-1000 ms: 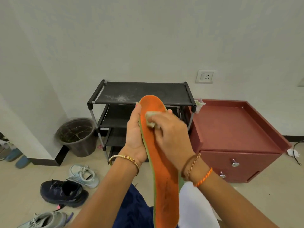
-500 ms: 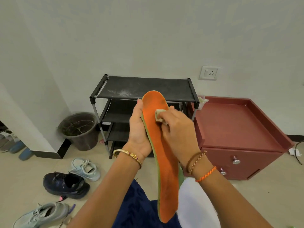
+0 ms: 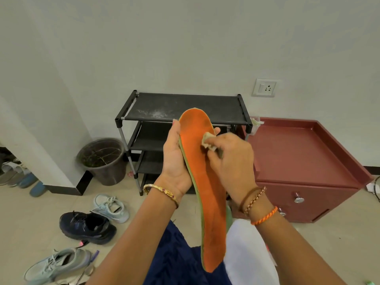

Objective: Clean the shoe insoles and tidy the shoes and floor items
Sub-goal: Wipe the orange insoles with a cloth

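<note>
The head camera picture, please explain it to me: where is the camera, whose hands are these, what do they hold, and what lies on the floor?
There is no machine here. A person wears the camera on the head, so it looks forward and down at their own two hands.

The left hand holds an orange insole upright by its edge. The right hand pinches a small pale wipe in its fingers and presses it on the insole's upper part.

On the floor at the left lie three shoes: a dark shoe, a pale shoe behind it, and a grey shoe nearest the camera. Against the wall stand a bucket, a black rack and a red cabinet.
</note>
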